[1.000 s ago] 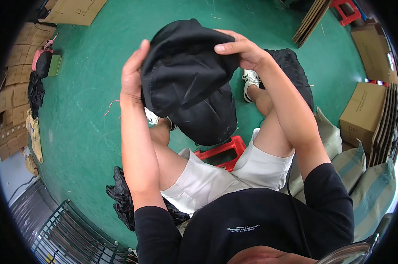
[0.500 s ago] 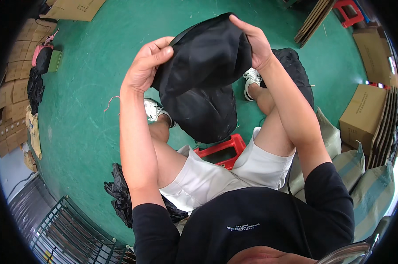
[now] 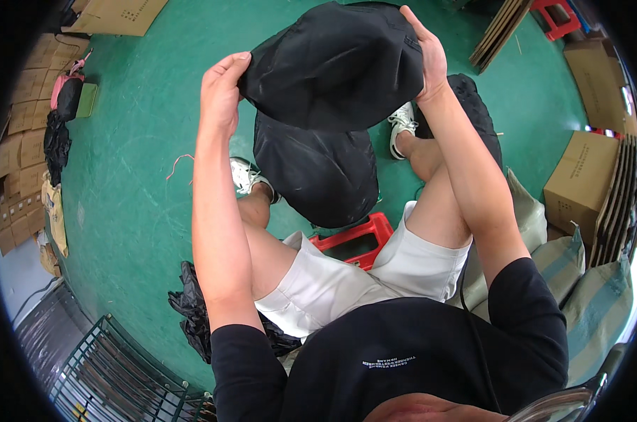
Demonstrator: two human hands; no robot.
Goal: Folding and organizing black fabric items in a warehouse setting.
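In the head view, a person is sitting on a low red stool (image 3: 352, 240) over a green floor (image 3: 135, 183), holding a black fabric bag (image 3: 336, 67) up in front of them with both arms raised. The left hand (image 3: 221, 91) is gripping the bag's left edge, fingers curling over the cloth and thumb underneath it. The right hand (image 3: 427, 56) is clamping the bag's right edge, fingers lying flat along the top and palm pressing against the side. The two hands are sitting well apart, with the bag stretching between them.

A second black bag (image 3: 318, 172) is hanging just below the first one, between the person's knees, and its top is disappearing behind the held bag, so whether the two are joined cannot be told.

A heap of black material (image 3: 192, 316) is lying on the floor beside the person's left thigh. Cardboard boxes (image 3: 578, 176) are standing to the right, and flattened cardboard (image 3: 23, 141) is lying along the left. A dark wire rack (image 3: 100, 373) is showing at the lower left.
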